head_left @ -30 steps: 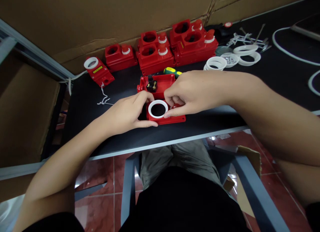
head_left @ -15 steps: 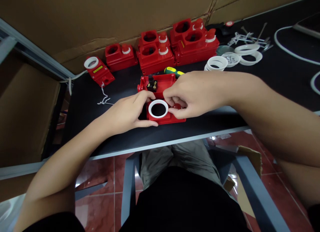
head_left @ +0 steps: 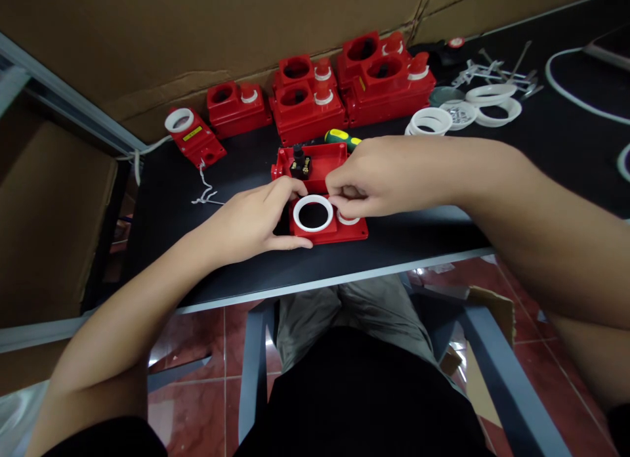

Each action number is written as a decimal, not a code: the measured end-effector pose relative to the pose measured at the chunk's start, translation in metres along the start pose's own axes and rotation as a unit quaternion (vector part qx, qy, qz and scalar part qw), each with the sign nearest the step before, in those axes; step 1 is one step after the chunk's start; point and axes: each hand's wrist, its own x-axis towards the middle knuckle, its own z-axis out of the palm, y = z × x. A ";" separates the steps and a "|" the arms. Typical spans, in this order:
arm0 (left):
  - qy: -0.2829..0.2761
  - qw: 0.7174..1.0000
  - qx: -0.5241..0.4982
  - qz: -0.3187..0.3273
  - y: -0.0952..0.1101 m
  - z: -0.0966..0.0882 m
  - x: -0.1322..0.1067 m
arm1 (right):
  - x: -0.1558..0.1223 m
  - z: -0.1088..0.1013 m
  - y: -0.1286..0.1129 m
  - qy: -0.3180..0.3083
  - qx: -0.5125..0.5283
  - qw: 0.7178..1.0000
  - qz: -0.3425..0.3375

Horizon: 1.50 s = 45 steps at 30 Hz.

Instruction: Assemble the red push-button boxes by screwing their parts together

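My left hand (head_left: 256,219) steadies a red plastic box cover (head_left: 354,232), thumb along its front edge and fingers at the back. A white ring (head_left: 298,226) sits around the cover's large round opening. My right hand (head_left: 361,184) is closed, its thumb and forefinger pinching at the ring's right edge; the exact grip is partly hidden. Below that hand, a smaller white collar (head_left: 348,220) shows on the cover. Right behind lies the open red box base (head_left: 327,156), with a black switch block (head_left: 300,166) inside. A green-yellow screwdriver handle (head_left: 342,139) rests behind it.
Several assembled red boxes (head_left: 308,119) stand along the cardboard wall (head_left: 295,17). A red box with a yellow label (head_left: 197,142) is at the left. White rings (head_left: 430,121) and metal parts (head_left: 502,73) lie at the right, near a white cable (head_left: 571,109).
My right hand has shifted slightly up along the ring's right edge, uncovering the small white collar on the cover. My left hand keeps its hold.
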 end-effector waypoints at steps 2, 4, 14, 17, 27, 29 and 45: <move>-0.001 1.000 -0.001 0.004 0.000 0.001 0.000 | 0.000 0.000 0.000 -0.003 -0.012 1.000 0.016; -0.001 1.000 0.000 0.005 -0.001 0.001 0.001 | 0.001 0.001 0.000 -0.001 -0.024 0.999 0.021; 0.007 1.000 0.003 0.020 -0.004 0.001 -0.001 | -0.001 0.001 0.000 0.004 -0.001 1.000 0.001; 0.009 1.000 0.003 0.023 -0.004 0.001 0.000 | -0.001 0.001 -0.001 0.006 0.003 1.000 0.002; 0.003 1.000 0.003 -0.004 -0.002 0.000 0.001 | -0.002 0.003 0.003 0.014 0.013 1.000 -0.024; 0.002 1.000 -0.001 -0.009 -0.002 0.000 0.002 | -0.003 0.004 0.003 0.020 0.014 0.999 -0.028; 0.020 0.999 -0.028 0.008 -0.003 0.002 0.000 | 0.001 -0.003 -0.010 -0.017 -0.026 0.999 0.036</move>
